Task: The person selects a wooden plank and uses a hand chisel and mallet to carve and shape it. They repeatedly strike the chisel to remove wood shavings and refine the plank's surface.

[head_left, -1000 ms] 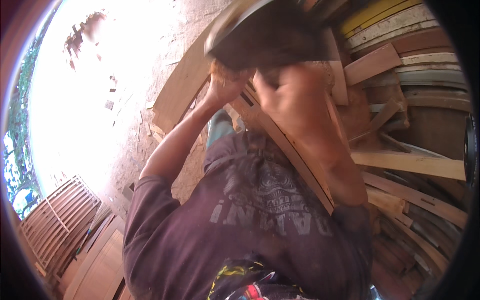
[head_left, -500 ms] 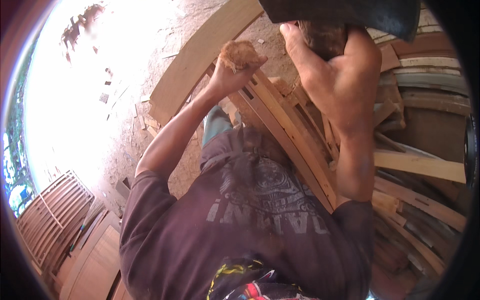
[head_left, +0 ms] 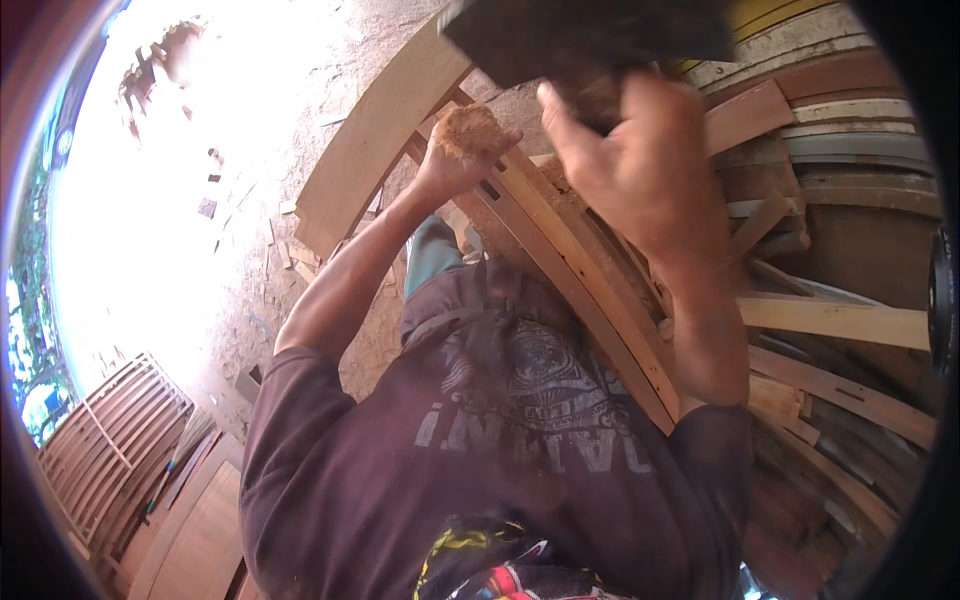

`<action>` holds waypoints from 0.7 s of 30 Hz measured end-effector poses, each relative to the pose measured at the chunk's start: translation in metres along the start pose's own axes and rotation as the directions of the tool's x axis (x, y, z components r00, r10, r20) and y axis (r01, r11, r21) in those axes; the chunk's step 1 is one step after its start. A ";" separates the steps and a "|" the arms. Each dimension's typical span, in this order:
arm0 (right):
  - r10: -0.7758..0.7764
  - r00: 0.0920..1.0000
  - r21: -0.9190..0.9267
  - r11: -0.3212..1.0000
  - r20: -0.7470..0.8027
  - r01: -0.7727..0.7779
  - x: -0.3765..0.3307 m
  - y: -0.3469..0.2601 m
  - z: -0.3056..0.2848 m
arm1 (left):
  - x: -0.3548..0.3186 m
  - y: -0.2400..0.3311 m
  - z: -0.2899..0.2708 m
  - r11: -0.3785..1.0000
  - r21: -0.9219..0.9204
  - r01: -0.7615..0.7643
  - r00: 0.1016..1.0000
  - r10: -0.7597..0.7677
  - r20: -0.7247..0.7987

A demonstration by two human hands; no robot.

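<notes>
My left hand (head_left: 462, 152) is stretched forward and closed around a tan, fibrous wad (head_left: 470, 128), which it presses against a curved wooden frame piece (head_left: 575, 262) slanting down to the right. My right hand (head_left: 640, 170) is raised close to the camera. Its fingers grip the underside of a dark flat object (head_left: 590, 35) at the top edge, and what that object is cannot be made out. My dark maroon printed shirt (head_left: 500, 440) fills the lower middle of the view.
A wide curved plank (head_left: 375, 135) lies on the dusty ground to the left of the frame piece. Stacked boards and slats (head_left: 840, 320) crowd the right side. Slatted wooden frames (head_left: 110, 440) lie at lower left. Bright sunlit ground (head_left: 150, 230) with wood scraps spreads to the left.
My right hand and the dark object have lifted up and to the right, uncovering the curved frame piece. My left hand stays on the wood holding the tan wad.
</notes>
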State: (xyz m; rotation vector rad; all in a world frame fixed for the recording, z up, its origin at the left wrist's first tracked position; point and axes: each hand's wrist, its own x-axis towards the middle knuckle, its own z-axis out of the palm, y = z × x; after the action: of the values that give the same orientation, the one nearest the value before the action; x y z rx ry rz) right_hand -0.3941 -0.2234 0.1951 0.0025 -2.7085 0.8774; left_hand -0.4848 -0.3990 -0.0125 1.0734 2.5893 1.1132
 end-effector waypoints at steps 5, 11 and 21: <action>-0.068 0.975 0.208 0.972 -0.213 0.113 -0.002 -0.001 -0.006 | -0.001 0.031 -0.016 0.952 -0.195 -0.236 0.956 0.191 -0.222; -0.029 0.991 -0.017 0.999 0.128 0.031 -0.040 0.038 0.053 | -0.027 -0.004 0.018 0.983 -0.131 -0.130 0.953 0.087 -0.291; 0.255 0.963 0.235 0.934 0.088 -0.269 -0.054 0.068 0.029 | 0.025 0.014 -0.034 0.977 -0.206 -0.049 0.945 -0.021 -0.328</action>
State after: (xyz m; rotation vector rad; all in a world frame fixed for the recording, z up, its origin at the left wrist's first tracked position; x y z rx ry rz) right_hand -0.3562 -0.1897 0.1192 -0.2933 -2.6719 1.3034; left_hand -0.5076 -0.3962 0.0256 0.9268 2.6176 1.6561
